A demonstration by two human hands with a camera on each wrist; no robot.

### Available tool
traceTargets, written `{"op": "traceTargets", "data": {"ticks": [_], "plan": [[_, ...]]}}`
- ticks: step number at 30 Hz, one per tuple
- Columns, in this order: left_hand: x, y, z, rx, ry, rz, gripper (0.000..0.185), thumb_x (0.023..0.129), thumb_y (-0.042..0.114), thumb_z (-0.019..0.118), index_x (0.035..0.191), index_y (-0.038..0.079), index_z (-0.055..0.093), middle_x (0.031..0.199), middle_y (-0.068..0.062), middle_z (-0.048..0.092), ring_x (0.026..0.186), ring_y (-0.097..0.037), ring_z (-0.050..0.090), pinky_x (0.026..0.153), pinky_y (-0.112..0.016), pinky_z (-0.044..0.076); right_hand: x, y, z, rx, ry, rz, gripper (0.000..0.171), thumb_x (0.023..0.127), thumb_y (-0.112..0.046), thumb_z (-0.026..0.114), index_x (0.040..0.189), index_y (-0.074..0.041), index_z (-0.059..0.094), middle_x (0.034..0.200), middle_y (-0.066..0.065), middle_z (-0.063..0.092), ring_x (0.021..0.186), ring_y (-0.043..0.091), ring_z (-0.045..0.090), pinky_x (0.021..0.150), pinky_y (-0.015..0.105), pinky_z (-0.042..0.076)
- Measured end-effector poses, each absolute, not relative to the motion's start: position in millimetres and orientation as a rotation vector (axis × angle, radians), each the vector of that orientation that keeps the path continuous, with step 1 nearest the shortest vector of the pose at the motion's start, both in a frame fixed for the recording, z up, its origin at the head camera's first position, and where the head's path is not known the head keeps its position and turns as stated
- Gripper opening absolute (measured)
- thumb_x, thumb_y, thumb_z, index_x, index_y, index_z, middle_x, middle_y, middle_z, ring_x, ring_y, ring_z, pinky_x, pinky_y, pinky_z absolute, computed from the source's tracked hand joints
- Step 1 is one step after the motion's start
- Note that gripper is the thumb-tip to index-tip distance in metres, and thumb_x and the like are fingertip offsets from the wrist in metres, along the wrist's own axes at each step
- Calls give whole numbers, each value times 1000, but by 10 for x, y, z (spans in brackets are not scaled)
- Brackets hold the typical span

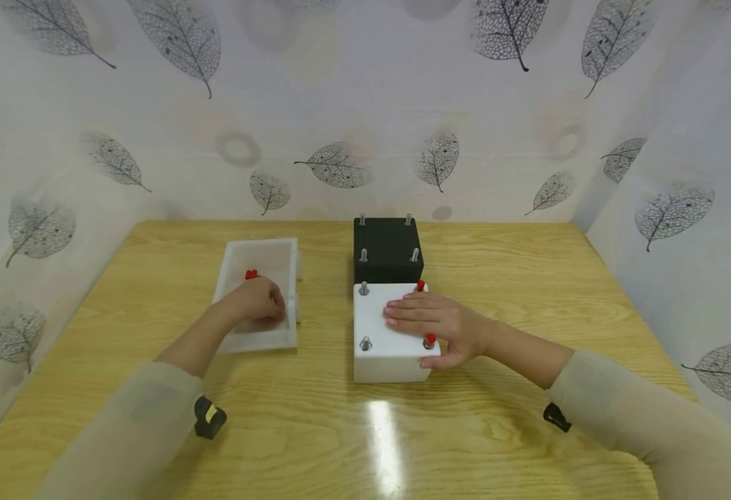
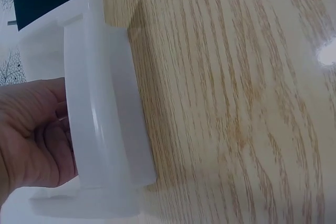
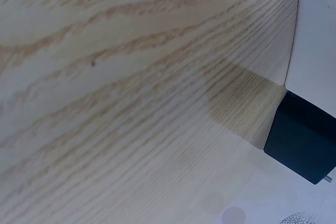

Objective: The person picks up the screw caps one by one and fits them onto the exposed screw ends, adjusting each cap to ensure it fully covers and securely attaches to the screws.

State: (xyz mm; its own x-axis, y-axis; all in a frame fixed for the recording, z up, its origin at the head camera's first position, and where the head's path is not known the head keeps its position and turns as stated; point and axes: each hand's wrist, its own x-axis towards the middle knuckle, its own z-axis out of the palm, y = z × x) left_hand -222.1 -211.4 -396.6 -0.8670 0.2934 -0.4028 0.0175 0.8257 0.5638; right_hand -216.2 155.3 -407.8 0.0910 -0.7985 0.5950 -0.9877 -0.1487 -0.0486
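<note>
My left hand (image 1: 258, 300) reaches down into a white tray (image 1: 231, 342), its fingers bent. In the left wrist view the tray wall hides the fingertips of the left hand (image 2: 39, 135), so I cannot tell whether they pinch anything. Small red caps (image 1: 251, 274) lie in the tray just beyond the knuckles. My right hand (image 1: 443, 323) rests with straight fingers on top of a white box (image 1: 381, 368), thumb by its front right edge. Metal bolts (image 1: 364, 289) stand at the box's left corners. Its right corners carry a red cap (image 1: 420, 285) at the back and another (image 1: 429, 339) in front.
Directly behind the white box stands a black box (image 1: 387, 243) with upright bolts at its corners. Both boxes and the tray sit on a wood-grain table (image 1: 315, 430). A leaf-patterned cloth (image 1: 365, 104) rises at the back and sides.
</note>
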Motion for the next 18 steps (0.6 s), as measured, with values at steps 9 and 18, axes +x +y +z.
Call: {"op": "traceTargets", "data": {"ticks": [9, 18], "plan": [[-2214, -2156, -3975, -36, 2207, 1127, 21, 91, 2, 57, 108, -10, 59, 84, -9, 67, 69, -10, 65, 65, -25, 56, -2170, 1553, -4086, 2010, -1748, 697, 60, 94, -43, 47, 124, 7, 56, 132, 18, 55, 123, 30, 51, 106, 41, 40], [-2244, -2160, -3920, -116, 2040, 1239, 27, 94, 3, 54, 116, -13, 54, 78, -5, 68, 69, -11, 66, 67, -26, 57, -2174, 1560, -4100, 2012, -1760, 704, 60, 94, -43, 49, 126, 7, 55, 134, 17, 54, 125, 30, 50, 107, 41, 38]]}}
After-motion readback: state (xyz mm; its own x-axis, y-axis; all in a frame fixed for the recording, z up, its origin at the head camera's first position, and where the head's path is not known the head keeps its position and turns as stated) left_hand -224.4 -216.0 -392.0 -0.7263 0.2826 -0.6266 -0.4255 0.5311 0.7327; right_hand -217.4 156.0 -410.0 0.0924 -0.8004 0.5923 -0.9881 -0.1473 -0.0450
